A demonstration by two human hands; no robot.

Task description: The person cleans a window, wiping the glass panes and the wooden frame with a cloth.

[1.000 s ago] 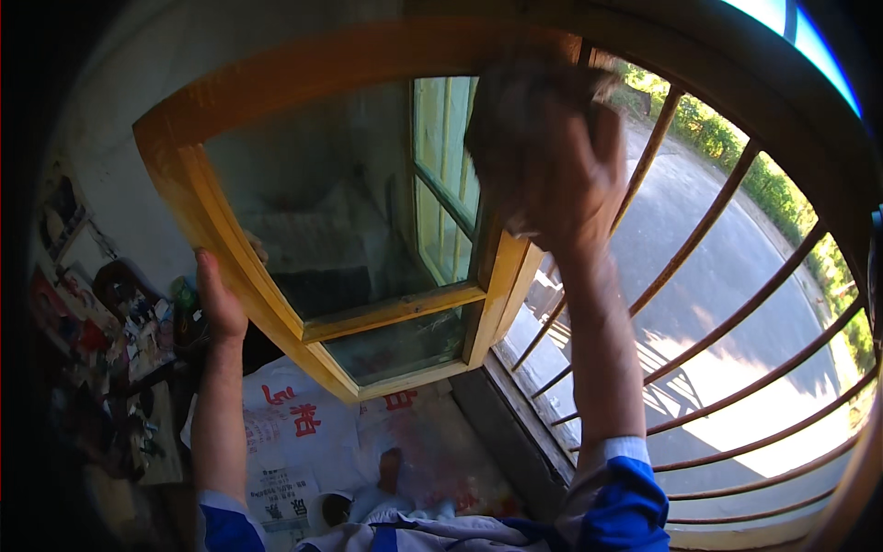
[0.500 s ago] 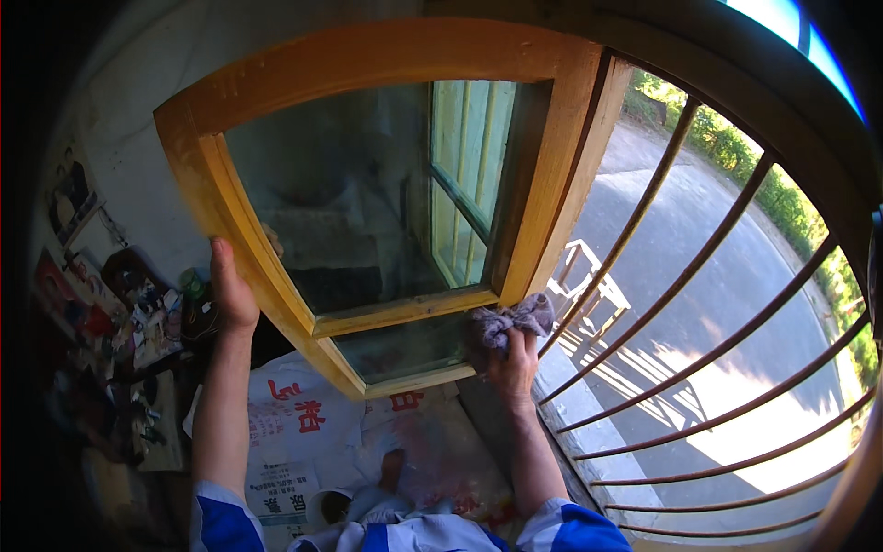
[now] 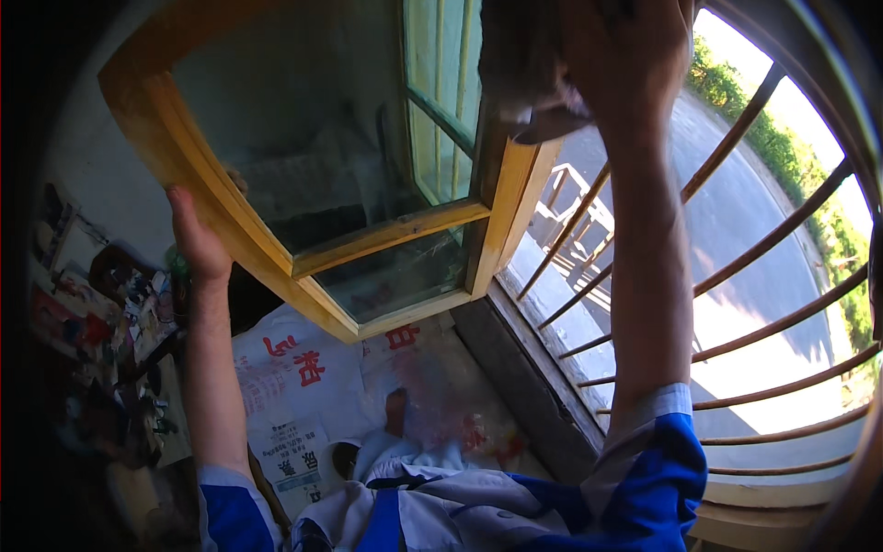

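A yellow-brown wooden window sash [image 3: 391, 237] with glass panes stands swung inward in front of me. My left hand [image 3: 202, 241] is closed around its outer left edge, the thumb on the near side and fingertips showing behind the glass. Up at the right, my right hand [image 3: 635, 78] grips a bunched greyish cloth [image 3: 524, 60] against the upper right side of the sash. The cloth is dark and partly cut off by the top of the picture. The large upper pane [image 3: 303, 138] reflects bars and looks hazy; a smaller pane [image 3: 395, 276] sits below it.
Rusty metal bars [image 3: 736, 138] cross the window opening at the right, with a paved yard and a pale wooden stool [image 3: 575, 216] beyond. White printed sacks [image 3: 294, 368] lie below the sash. Cluttered small items [image 3: 133, 294] are at the left. A dark sill [image 3: 524, 359] runs beneath the opening.
My right hand has risen with the cloth from the sash's lower right corner to its upper right side. In view, the sash and left hand have shifted left and up.
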